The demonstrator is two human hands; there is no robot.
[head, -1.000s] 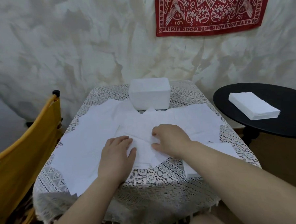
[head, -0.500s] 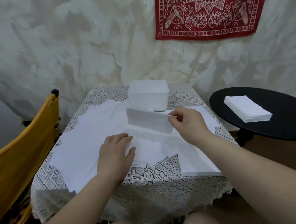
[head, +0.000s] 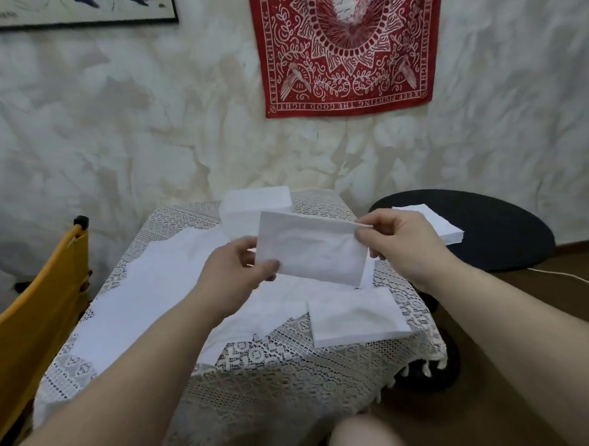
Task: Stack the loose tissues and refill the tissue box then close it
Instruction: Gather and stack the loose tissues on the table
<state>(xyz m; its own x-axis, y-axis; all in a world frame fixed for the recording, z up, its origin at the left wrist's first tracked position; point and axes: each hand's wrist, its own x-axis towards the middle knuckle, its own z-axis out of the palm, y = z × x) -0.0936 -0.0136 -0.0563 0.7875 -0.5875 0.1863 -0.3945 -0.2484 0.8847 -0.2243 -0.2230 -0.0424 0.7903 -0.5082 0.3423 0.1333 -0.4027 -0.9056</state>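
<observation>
A folded white tissue (head: 313, 252) is held up in the air above the tabletop (head: 276, 363), in front of the white tissue box (head: 254, 204) at the far edge. The left hand (head: 235, 268) pinches its lower left corner between thumb and fingers, and the right hand (head: 398, 239) pinches its upper right corner. Loose tissues (head: 160, 291) lie spread over the lace cloth, with a small neat stack (head: 356, 316) near the right edge. Another stack (head: 436, 222) sits on the black side table (head: 505, 229).

Bare forearms, no sleeves, bare knees, seemingly no rings
</observation>
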